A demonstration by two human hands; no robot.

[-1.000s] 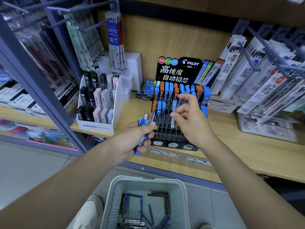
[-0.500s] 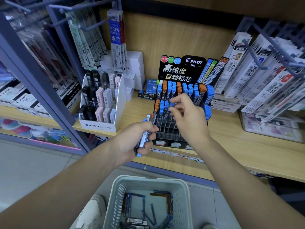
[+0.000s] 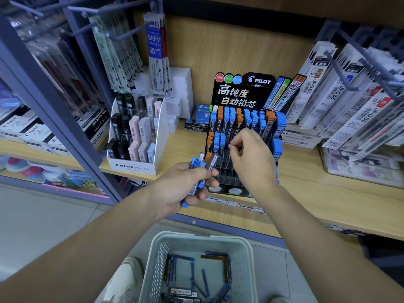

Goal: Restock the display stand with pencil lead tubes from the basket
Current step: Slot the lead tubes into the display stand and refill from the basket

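The display stand (image 3: 226,173) had just been topped up; the right hand (image 3: 249,158) was drawn back, fingers (image 3: 242,138) curled on nothing. More tubes (image 3: 202,169) were gripped in the left hand (image 3: 179,189); others were left in the basket (image 3: 157,254).

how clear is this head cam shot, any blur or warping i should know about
Head view: the display stand lettering and the pencil lead tubes in the left hand are sharp; head view: hanging packs at far left smear into blur; head view: the wide lens splays the shelf post outward; lighting even, no strong glare.
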